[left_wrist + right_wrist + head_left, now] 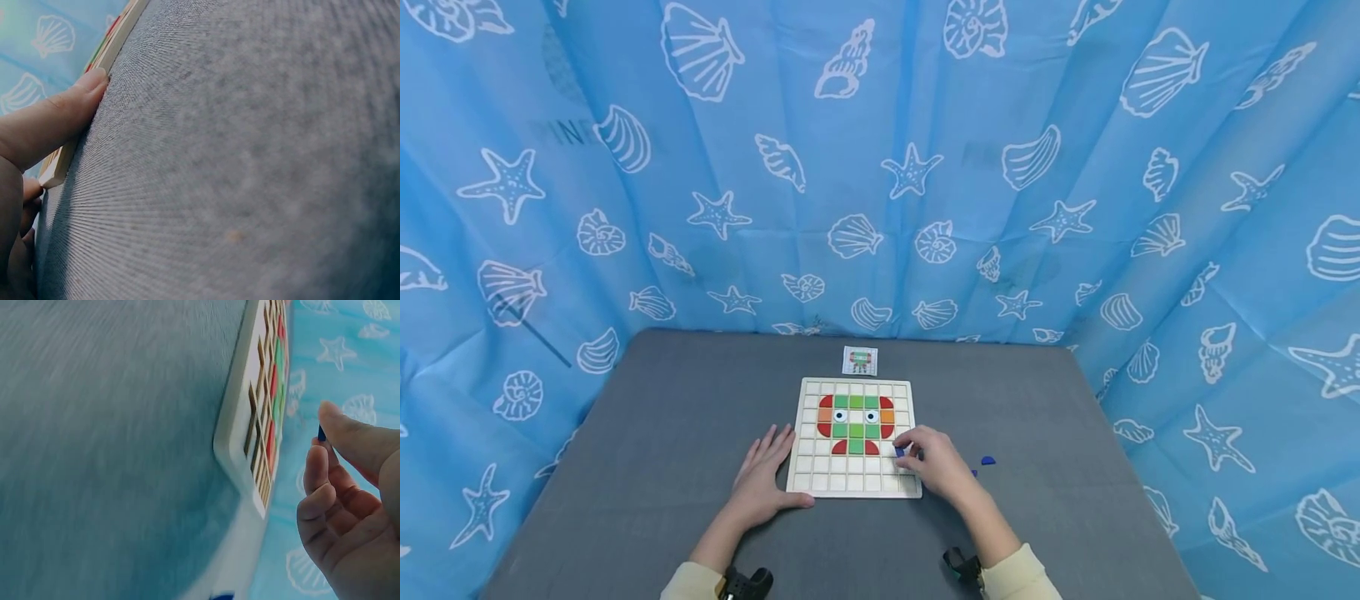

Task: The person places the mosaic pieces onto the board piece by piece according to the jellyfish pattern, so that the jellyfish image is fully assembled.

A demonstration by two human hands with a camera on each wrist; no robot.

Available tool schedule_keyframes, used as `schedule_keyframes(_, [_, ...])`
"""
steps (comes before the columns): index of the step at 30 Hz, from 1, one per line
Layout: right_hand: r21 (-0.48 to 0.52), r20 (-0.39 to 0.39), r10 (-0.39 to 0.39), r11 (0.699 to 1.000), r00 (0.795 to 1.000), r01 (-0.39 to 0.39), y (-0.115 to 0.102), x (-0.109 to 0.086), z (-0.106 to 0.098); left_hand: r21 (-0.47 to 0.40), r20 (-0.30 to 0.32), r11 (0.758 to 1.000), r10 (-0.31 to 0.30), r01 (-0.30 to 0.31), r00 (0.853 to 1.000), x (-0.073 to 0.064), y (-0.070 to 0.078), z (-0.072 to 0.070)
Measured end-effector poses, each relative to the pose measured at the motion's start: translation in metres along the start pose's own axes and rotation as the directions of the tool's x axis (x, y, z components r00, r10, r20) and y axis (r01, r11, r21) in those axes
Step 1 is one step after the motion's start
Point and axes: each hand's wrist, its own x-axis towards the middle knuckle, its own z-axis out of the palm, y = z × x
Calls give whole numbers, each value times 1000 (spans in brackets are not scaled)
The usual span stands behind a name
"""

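A white wooden grid board (820,482) lies on the table, with red, green and orange tiles (856,430) and two eye tiles set in its squares. My left hand (762,483) rests at the board's near left corner, fingers spread along the left side; in the left wrist view its thumb (59,112) touches the edge. Over the board's right part, my right hand (936,460) pinches a small blue tile (899,452) between thumb and fingertips. That blue tile shows as a thin dark edge in the right wrist view, raised above the board.
A blue half-round tile (988,460) lies on the grey table (1037,400) right of my right hand, and another blue tile (974,472) is partly hidden by the wrist. Behind the board lies a small pattern card (860,361). A blue shell-print curtain (880,208) hangs around the table.
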Motion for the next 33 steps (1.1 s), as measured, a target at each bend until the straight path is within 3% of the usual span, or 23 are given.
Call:
schedule_keyframes(7, [0,59,-74,997,996,74,-10,13,20,-4,10,1000,9,-9,1000,-2,0,-1])
schedule_keyframes(15, [-43,112,-56,997,992,61,-13,18,34,4,-4,1000,7,-7,1000,-1,-4,2])
schedule_keyframes(33, [-18,113,-62,998,992,65,-9,18,30,1,-2,1000,13,-13,1000,0,-1,0])
